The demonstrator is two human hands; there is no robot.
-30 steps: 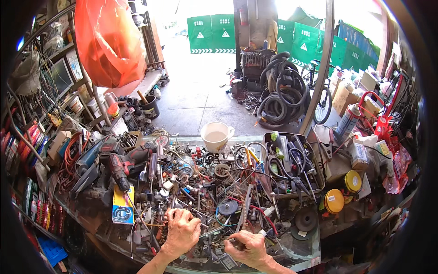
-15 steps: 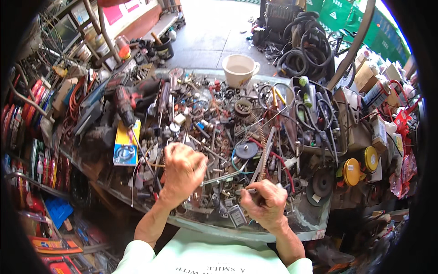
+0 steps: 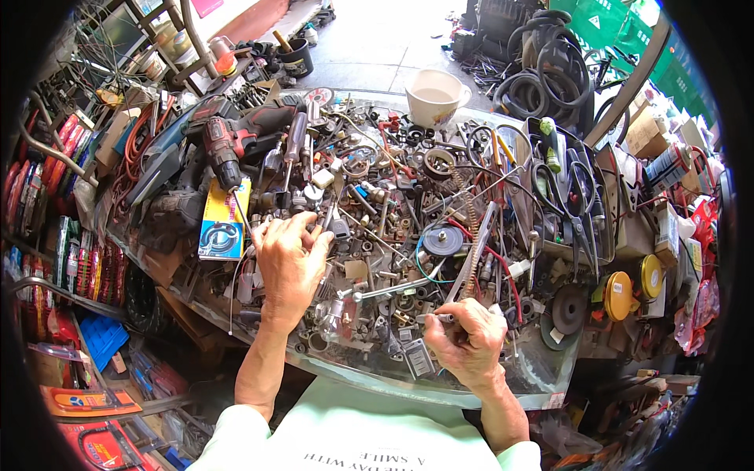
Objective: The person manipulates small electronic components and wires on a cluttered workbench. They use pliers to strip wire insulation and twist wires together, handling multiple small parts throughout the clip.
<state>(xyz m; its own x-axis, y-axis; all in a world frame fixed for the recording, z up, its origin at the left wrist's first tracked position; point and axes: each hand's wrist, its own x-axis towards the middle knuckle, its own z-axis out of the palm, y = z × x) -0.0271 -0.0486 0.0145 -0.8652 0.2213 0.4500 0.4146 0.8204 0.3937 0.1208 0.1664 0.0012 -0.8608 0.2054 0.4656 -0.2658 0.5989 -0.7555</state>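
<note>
Fingers bent, the left hand (image 3: pixel 289 263) reaches into the heap of metal parts (image 3: pixel 377 228) at about eight o'clock from the heap's middle; whether it grips anything I cannot tell. Near five o'clock, the right hand (image 3: pixel 471 337) is curled, and its thumb and forefinger appear to pinch a small metal piece (image 3: pixel 446 318), too small to identify. A coiled spring (image 3: pixel 472 255) and a flat metal strip (image 3: pixel 479 247) run up from just beyond that hand toward one o'clock, and a grey rectangular box (image 3: pixel 419 359) lies beside it on its nine o'clock side. Toward three o'clock sits a dark round disc (image 3: pixel 443 240); a white cup (image 3: pixel 432 98) stands upright just before one. The red-and-black drill (image 3: pixel 224 149) lies at ten, its nose above a yellow-and-blue card (image 3: pixel 224 228). Between two and three, a tray (image 3: pixel 559 253) holds scissors (image 3: pixel 580 188) and other tools.
</note>
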